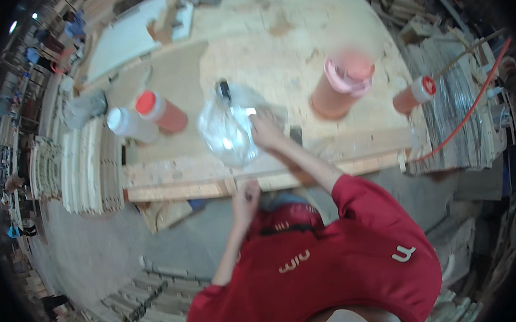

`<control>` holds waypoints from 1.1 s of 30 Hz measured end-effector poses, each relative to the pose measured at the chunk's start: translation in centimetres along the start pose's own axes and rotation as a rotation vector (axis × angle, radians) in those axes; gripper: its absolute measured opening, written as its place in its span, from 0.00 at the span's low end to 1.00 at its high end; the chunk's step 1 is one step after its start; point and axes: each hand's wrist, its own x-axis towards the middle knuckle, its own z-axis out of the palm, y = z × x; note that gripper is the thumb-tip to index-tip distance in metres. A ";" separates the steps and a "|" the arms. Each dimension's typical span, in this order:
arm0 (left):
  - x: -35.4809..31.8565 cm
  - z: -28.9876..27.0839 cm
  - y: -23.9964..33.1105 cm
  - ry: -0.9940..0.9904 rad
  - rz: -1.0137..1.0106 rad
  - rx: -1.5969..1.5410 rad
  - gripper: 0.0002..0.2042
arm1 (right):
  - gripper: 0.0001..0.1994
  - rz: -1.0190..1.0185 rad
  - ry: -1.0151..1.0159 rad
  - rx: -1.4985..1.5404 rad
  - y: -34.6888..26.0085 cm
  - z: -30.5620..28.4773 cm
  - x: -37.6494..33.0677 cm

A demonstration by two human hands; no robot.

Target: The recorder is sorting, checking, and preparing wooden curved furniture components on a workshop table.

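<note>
A clear plastic jug [225, 127] with a black cap lies on the wooden workbench [275, 53]. My right hand [265, 131] reaches forward and rests on the jug's right side, fingers closed against it. My left hand [245, 197] is curled at the front edge of a long wooden board [176, 181] that lies along the bench's near side. My red shirt fills the lower middle of the view.
Left of the jug lie a white bottle [129, 124] and an orange bottle with a red cap [160, 111]. To the right stand an orange container with a pink lid [342, 85] and a smaller capped bottle [414, 95]. A red hose [473, 109] crosses stacked wood.
</note>
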 end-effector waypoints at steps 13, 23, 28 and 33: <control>-0.1 0.4 -1.2 -0.210 -0.115 -0.332 0.11 | 0.16 -0.133 -0.121 -0.172 -4.0 -1.0 1.9; 1.6 -0.3 -1.8 -0.288 -0.137 -0.400 0.11 | 0.11 -0.210 0.038 -0.114 -4.4 -1.3 2.1; 3.4 0.1 -2.7 -0.318 -0.125 -0.426 0.11 | 0.12 0.012 -0.249 0.224 -3.6 -2.8 1.5; 5.5 0.3 0.8 -0.393 -0.028 -0.332 0.11 | 0.15 -0.026 -0.140 0.206 -0.6 -2.6 0.6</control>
